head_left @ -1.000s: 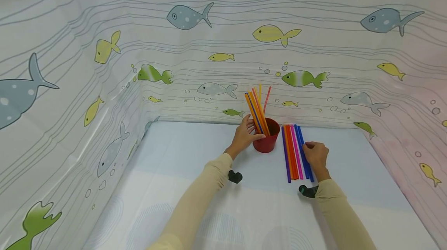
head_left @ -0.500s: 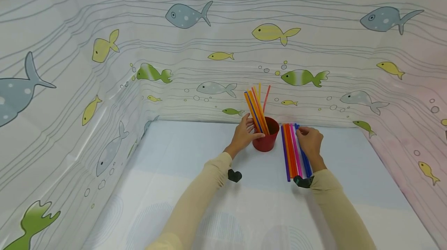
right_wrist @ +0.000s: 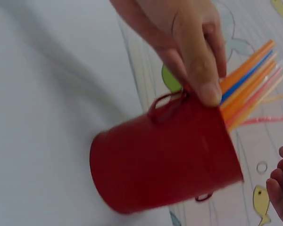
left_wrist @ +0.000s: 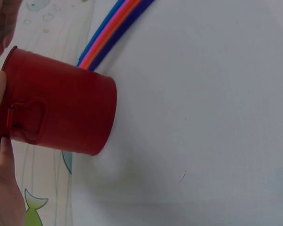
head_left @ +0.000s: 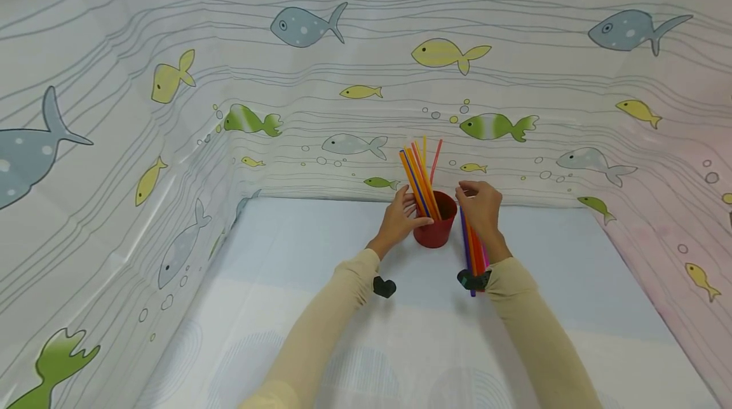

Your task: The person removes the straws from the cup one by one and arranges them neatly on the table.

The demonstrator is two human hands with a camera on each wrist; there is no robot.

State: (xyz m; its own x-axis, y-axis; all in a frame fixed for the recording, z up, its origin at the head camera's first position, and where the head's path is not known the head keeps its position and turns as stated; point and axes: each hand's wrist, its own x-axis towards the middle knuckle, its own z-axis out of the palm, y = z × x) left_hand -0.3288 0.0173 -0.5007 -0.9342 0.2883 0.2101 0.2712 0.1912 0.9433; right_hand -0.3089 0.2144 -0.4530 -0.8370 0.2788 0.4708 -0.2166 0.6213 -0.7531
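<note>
At the back of the table my left hand (head_left: 398, 221) grips the rim of a small red bucket (head_left: 433, 235) with little side handles. Its thumb (right_wrist: 210, 94) lies on the outer wall, with the fingers behind the straws. Several orange, yellow, red and blue drinking straws (head_left: 421, 183) lean inside the bucket. My right hand (head_left: 481, 209) is just right of the rim, fingers loosely curled, with nothing visible between them. Under it a row of purple, orange, red and pink straws (head_left: 471, 250) lies on the table, partly hidden by the hand and wrist. Blue straws (left_wrist: 106, 23) show in the left wrist view.
A white tablecloth (head_left: 320, 237) covers the table. Fish-printed sheets (head_left: 320, 98) stand up as walls behind and at both sides, the back one close behind the bucket. A dark wrist device (head_left: 384, 286) sits at my left sleeve, another (head_left: 473, 279) at my right.
My right hand has moved left and away from me, from the blue straws across the row to beside the bucket. My left hand and the bucket have stayed in place.
</note>
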